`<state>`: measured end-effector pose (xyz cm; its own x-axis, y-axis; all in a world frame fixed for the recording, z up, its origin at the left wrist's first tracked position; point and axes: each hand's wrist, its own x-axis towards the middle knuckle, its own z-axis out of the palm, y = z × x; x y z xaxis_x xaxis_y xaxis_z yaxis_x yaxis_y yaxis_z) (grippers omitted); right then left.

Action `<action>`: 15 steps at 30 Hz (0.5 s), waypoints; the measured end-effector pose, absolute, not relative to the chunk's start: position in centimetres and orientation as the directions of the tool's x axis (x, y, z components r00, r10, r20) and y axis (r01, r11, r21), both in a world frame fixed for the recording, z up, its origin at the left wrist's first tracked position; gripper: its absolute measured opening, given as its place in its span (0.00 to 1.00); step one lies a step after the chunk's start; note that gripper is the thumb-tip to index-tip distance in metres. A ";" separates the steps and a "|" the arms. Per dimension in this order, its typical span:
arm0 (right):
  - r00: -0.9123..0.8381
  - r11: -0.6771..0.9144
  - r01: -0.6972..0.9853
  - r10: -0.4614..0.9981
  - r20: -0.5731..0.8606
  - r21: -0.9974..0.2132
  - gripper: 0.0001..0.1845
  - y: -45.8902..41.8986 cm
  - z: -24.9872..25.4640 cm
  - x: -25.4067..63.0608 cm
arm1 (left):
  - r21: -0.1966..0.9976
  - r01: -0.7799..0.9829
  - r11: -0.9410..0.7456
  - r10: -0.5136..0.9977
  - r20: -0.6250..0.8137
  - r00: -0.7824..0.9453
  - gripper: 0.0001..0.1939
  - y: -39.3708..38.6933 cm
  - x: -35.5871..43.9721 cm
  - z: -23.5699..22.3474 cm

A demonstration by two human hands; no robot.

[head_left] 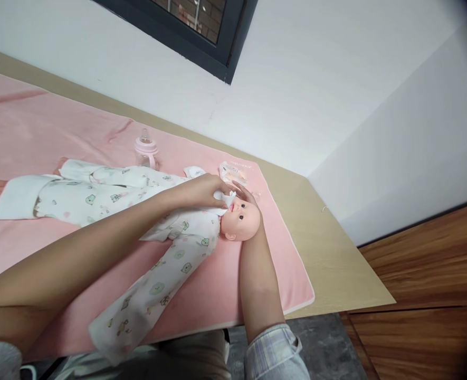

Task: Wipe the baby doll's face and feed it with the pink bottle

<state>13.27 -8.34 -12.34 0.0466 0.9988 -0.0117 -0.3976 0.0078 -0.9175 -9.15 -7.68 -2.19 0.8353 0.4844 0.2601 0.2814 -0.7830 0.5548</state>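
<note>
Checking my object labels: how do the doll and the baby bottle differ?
The doll lies on its back, while the baby bottle stands upright. The doll is far larger than the bottle. The left hand holds a white tissue near the doll's mouth; no hand touches the bottle. Both rest on the pink blanket.

Right hand (248,194): palm hidden behind the doll's head (247,221); only part of the fingers shows above. Left hand (205,190): obscures part of the tissue (226,198) it pinches. Near sleeve (158,287) of the doll's clothes: covers the doll's hand entirely. Bottle (145,146): base obscured by those clothes. Clear packet (232,172): contents indistinct. Blanket (221,285): corner lettering too small to read; far end cut off by the left edge. Window (223,39): cut off by the top edge. Wooden cabinet (427,264): cut off at right.
</note>
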 end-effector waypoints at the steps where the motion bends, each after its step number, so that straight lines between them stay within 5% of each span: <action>1: 0.056 0.007 -0.398 0.998 -0.017 -0.917 0.20 -8.3 -12.3 13.3 | 0.549 0.290 -0.784 0.492 0.263 0.830 0.11 -7.6 -9.1 -2.2; 15: 0.079 -0.050 -0.447 0.992 -0.095 -0.893 0.20 -9.1 -11.6 12.4 | 0.480 0.336 -0.810 0.532 0.360 0.767 0.10 -7.7 -8.9 -2.4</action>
<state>12.35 -9.07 -11.61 0.0791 0.9923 -0.0954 -0.4466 -0.0503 -0.8933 -8.88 -7.65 -2.42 0.7665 0.5317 0.3601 0.3363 -0.8101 0.4803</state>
